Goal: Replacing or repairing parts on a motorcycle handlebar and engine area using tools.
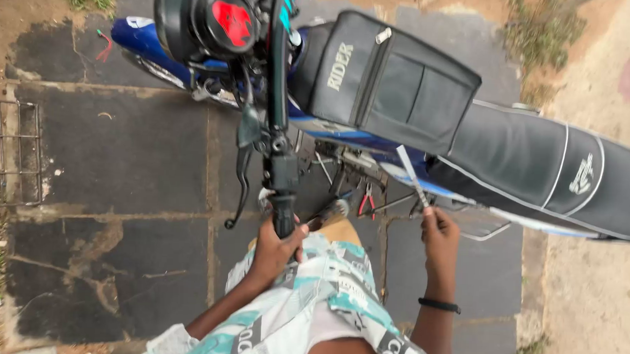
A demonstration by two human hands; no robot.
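Handlebar end [283, 221] is clasped by the left hand [276, 251]; a thin strip [413, 177] is pinched by the right hand [439, 234] — a steadying step, with careful alignment judged needed next.

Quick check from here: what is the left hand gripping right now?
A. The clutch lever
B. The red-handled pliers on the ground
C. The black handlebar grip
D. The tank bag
C: the left hand is closed around the black handlebar grip, its fingers wrapped about the end of it; the lever hangs free beside it, and the red-handled pliers lie on the paving untouched.
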